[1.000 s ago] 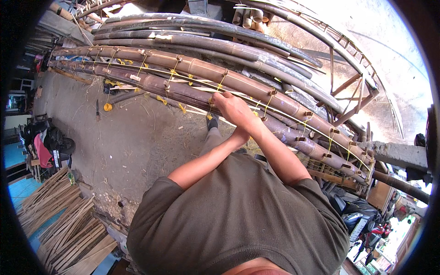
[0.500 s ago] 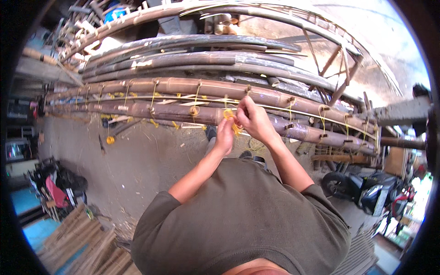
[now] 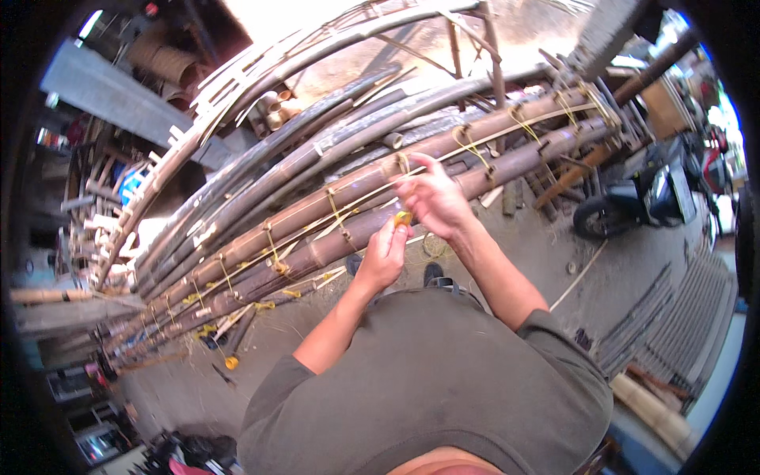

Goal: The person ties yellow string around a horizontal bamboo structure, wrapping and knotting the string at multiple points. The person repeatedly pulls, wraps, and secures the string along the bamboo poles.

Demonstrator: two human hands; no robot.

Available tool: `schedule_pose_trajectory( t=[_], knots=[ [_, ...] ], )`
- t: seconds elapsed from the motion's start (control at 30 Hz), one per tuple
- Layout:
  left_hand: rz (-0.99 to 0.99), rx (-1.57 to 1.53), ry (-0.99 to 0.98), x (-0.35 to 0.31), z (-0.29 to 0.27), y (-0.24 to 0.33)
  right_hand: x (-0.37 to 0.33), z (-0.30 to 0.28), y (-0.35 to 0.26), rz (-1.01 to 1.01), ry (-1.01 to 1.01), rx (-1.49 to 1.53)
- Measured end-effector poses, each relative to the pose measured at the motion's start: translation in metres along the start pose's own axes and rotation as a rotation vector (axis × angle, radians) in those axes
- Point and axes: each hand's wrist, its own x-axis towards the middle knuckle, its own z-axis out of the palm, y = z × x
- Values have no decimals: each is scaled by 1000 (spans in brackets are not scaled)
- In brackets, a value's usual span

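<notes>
My left hand (image 3: 381,261) is closed on a small bundle of yellow cord (image 3: 403,218), pinched at the fingertips just on my side of the near bamboo pole (image 3: 321,252). To its right and slightly farther out, my right hand (image 3: 437,207) reaches over the gap between the poles with its fingers loosely apart and partly blurred. Its raised index finger is close to a tie on the far bamboo pole (image 3: 360,180). Several yellow ties (image 3: 332,207) span from one pole to the other. Thin pale strips run lengthwise between the poles.
More dark bamboo poles (image 3: 261,178) lie beyond the pair. A motorcycle (image 3: 633,198) stands at the right, near a stack of slats (image 3: 689,317). On the floor at the left lies a yellow roll (image 3: 231,362); concrete beams (image 3: 111,95) stand at the upper left.
The view has turned, so the poles now slope up to the right. My right hand has come away from the cord and its fingers have spread; the left still holds the cord.
</notes>
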Motion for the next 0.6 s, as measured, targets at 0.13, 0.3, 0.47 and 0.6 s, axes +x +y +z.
schedule_pose_trajectory(
  t=[0.13, 0.3, 0.47, 0.6],
  knots=[
    [-12, -400, 137, 38, -1, -59, -47, 43, 6, -752, -531, -1558],
    [69, -445, -175, 31, 8, 12, -39, -16, -4, -183, -174, -710],
    [52, -447, -47, 27, 21, 31, -48, -3, -26, 0, -119, -388],
    [50, -260, -109, 29, 6, 30, -40, -14, -28, -90, -110, -360]
  ],
)
